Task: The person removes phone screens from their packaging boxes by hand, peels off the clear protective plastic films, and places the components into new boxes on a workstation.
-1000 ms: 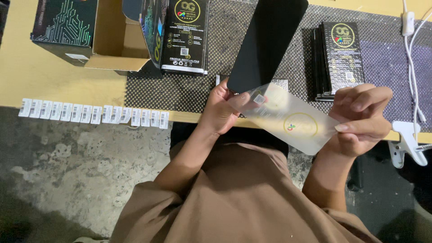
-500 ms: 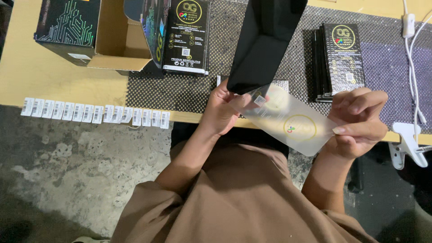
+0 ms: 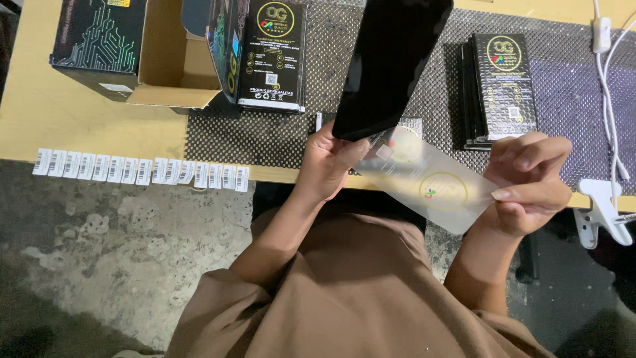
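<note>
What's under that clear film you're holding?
Through the clear film the table edge, black mat and brown shirt show faintly. The black panel's lower end is blurred.

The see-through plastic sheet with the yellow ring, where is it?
In the head view, the see-through plastic sheet with the yellow ring is stretched between the left hand and right hand, just below the shiny black panel, at the table's near edge.

A glossy black panel [image 3: 391, 63], a clear film [image 3: 430, 182] (yellow ring printed), and a black dotted mat [image 3: 265, 139].
</note>
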